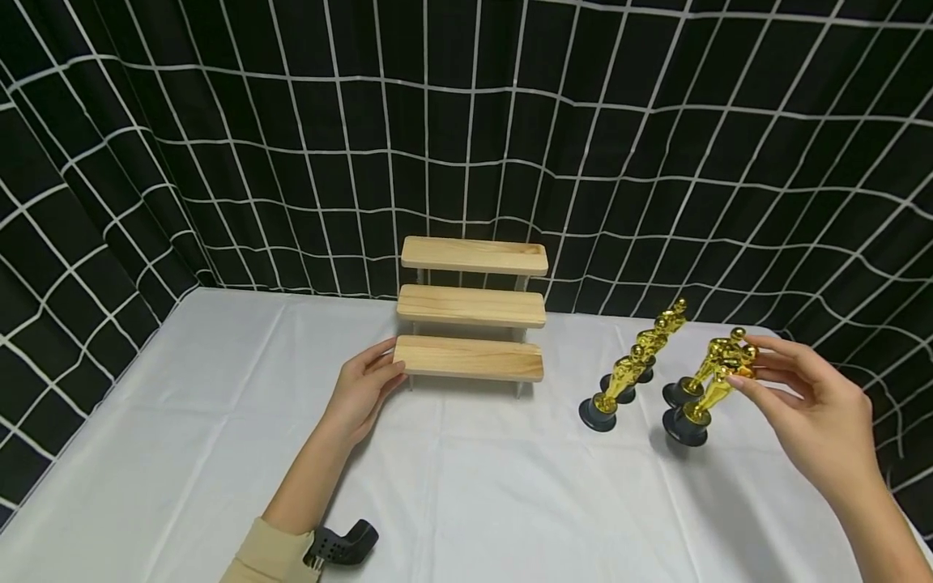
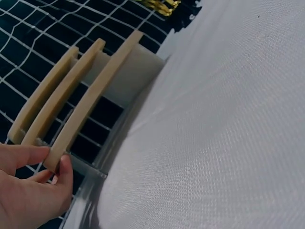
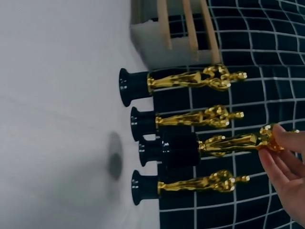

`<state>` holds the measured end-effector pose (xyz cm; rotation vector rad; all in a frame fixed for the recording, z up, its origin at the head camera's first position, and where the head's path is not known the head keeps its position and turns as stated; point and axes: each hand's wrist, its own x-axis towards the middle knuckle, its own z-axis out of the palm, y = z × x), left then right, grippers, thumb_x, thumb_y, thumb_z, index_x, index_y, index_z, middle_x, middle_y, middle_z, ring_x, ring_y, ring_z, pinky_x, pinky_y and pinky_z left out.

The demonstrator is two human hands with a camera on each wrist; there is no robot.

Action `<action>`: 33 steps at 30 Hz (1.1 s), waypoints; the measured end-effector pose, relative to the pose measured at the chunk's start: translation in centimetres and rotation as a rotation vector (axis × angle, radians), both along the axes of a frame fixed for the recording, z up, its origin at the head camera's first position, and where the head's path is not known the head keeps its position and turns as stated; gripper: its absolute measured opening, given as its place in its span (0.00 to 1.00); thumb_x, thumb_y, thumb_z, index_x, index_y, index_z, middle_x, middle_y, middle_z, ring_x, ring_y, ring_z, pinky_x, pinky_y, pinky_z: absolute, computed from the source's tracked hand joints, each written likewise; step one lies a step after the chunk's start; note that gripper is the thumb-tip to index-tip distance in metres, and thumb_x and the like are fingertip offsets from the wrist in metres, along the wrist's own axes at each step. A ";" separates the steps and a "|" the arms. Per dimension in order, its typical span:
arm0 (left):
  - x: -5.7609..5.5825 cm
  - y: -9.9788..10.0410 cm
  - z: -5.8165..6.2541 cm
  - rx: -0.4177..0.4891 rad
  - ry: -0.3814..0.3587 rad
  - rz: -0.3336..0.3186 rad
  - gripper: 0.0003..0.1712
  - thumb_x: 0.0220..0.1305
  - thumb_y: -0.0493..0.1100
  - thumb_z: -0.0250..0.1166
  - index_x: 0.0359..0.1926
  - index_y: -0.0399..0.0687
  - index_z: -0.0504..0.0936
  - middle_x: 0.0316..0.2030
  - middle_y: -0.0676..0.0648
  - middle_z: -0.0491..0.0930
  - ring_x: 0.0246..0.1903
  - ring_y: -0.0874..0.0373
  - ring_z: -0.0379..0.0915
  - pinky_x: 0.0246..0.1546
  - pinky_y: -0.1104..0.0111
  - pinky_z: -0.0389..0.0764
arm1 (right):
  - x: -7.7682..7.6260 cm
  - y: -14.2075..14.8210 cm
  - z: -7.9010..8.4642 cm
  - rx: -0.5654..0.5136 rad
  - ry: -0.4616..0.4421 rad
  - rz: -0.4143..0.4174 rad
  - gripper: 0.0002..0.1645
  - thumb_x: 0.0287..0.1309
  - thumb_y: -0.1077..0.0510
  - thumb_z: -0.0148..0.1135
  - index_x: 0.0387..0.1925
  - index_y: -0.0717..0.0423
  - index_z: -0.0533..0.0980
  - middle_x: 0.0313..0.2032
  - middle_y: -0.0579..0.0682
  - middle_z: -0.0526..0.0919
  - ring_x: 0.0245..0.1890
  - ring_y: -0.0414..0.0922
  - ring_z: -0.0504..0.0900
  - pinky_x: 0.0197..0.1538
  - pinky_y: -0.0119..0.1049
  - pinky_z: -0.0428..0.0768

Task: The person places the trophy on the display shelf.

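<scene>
A three-tier wooden display stand (image 1: 470,358) stands on the white-covered table. My left hand (image 1: 362,394) pinches the left end of its lowest shelf; in the left wrist view the thumb is above the board (image 2: 90,102) and fingers are below. At the right, my right hand (image 1: 824,413) holds a gold trophy statuette (image 1: 714,394) by its upper part. Its black base is off the table, with a shadow below. Another gold statuette (image 1: 688,387) stands just behind it. Three more, the nearest being a statuette (image 1: 624,375), form a row to the left.
A black curtain with a white grid (image 1: 466,121) hangs behind the table and at both sides. The white tablecloth (image 1: 510,486) has fold creases. A black strap with a curved piece (image 1: 346,542) is worn on the left wrist.
</scene>
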<state>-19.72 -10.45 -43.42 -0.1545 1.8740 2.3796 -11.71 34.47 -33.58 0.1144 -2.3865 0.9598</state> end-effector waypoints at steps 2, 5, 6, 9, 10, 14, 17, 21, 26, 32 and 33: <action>-0.1 0.1 0.1 0.006 0.000 0.005 0.31 0.75 0.24 0.55 0.76 0.28 0.64 0.68 0.27 0.71 0.57 0.53 0.78 0.55 0.77 0.86 | 0.0 -0.1 0.4 0.001 0.004 -0.001 0.34 0.53 0.81 0.72 0.63 0.68 0.78 0.48 0.16 0.75 0.44 0.18 0.77 0.46 0.07 0.77; -0.1 0.2 0.2 0.016 0.000 0.014 0.31 0.74 0.24 0.55 0.75 0.27 0.65 0.68 0.26 0.71 0.55 0.56 0.79 0.54 0.77 0.86 | -0.1 -0.2 0.9 -0.004 0.007 0.000 0.34 0.53 0.81 0.72 0.63 0.68 0.78 0.47 0.16 0.76 0.44 0.18 0.77 0.46 0.07 0.77; -0.1 0.2 0.2 0.020 -0.002 0.017 0.31 0.74 0.23 0.55 0.75 0.27 0.65 0.68 0.26 0.71 0.54 0.56 0.79 0.54 0.77 0.86 | -0.1 -0.2 1.1 -0.001 0.010 0.001 0.34 0.53 0.81 0.72 0.63 0.69 0.78 0.46 0.16 0.76 0.44 0.18 0.77 0.46 0.07 0.77; 0.0 0.3 0.2 0.022 -0.006 0.023 0.31 0.74 0.23 0.55 0.75 0.27 0.65 0.67 0.27 0.71 0.54 0.57 0.79 0.53 0.78 0.86 | -0.2 -0.3 1.7 0.006 0.010 -0.001 0.34 0.54 0.81 0.71 0.63 0.68 0.77 0.46 0.17 0.76 0.44 0.18 0.77 0.46 0.07 0.77; 0.0 0.3 0.1 0.024 -0.007 0.024 0.31 0.74 0.23 0.55 0.75 0.27 0.65 0.67 0.27 0.71 0.54 0.57 0.78 0.53 0.78 0.86 | -0.2 -0.3 1.9 0.011 0.010 -0.004 0.34 0.55 0.80 0.71 0.64 0.68 0.77 0.45 0.16 0.76 0.44 0.18 0.76 0.46 0.06 0.77; 0.0 0.3 0.1 0.031 -0.008 0.032 0.31 0.74 0.24 0.55 0.75 0.27 0.64 0.68 0.27 0.71 0.53 0.58 0.79 0.52 0.78 0.86 | -0.4 -0.4 2.6 0.020 0.009 -0.009 0.34 0.56 0.78 0.72 0.65 0.66 0.77 0.44 0.16 0.76 0.43 0.17 0.76 0.47 0.05 0.75; 0.1 0.4 0.1 0.040 -0.011 0.045 0.31 0.74 0.24 0.55 0.75 0.27 0.65 0.67 0.27 0.71 0.50 0.61 0.80 0.51 0.78 0.86 | -0.6 -0.7 3.3 0.026 0.013 -0.012 0.34 0.55 0.78 0.72 0.64 0.67 0.78 0.43 0.16 0.76 0.42 0.16 0.76 0.47 0.05 0.75; 0.1 0.5 0.1 0.050 -0.021 0.069 0.30 0.73 0.24 0.56 0.74 0.27 0.66 0.67 0.28 0.72 0.49 0.61 0.80 0.51 0.78 0.87 | -0.8 -1.0 4.2 0.046 0.019 -0.024 0.33 0.55 0.78 0.73 0.64 0.66 0.78 0.42 0.15 0.74 0.42 0.16 0.75 0.46 0.04 0.74; 0.2 0.6 0.2 0.060 -0.028 0.083 0.30 0.73 0.24 0.56 0.74 0.27 0.67 0.67 0.28 0.72 0.52 0.58 0.79 0.52 0.78 0.86 | -1.3 -1.4 5.3 0.058 0.030 -0.022 0.33 0.57 0.77 0.73 0.65 0.65 0.78 0.42 0.14 0.74 0.42 0.17 0.75 0.46 0.04 0.73; 0.2 0.7 0.2 0.076 -0.041 0.095 0.30 0.72 0.23 0.57 0.73 0.27 0.68 0.67 0.29 0.72 0.53 0.57 0.79 0.53 0.77 0.87 | -1.9 -1.9 6.4 0.051 0.041 -0.011 0.33 0.57 0.75 0.73 0.65 0.64 0.78 0.42 0.15 0.75 0.42 0.17 0.76 0.47 0.04 0.73; 0.2 0.7 0.2 0.078 -0.043 0.097 0.30 0.72 0.23 0.57 0.73 0.27 0.68 0.67 0.29 0.72 0.53 0.57 0.78 0.53 0.77 0.87 | -2.0 -2.0 6.5 0.054 0.043 -0.011 0.33 0.58 0.75 0.73 0.65 0.64 0.78 0.42 0.15 0.75 0.42 0.17 0.76 0.47 0.04 0.73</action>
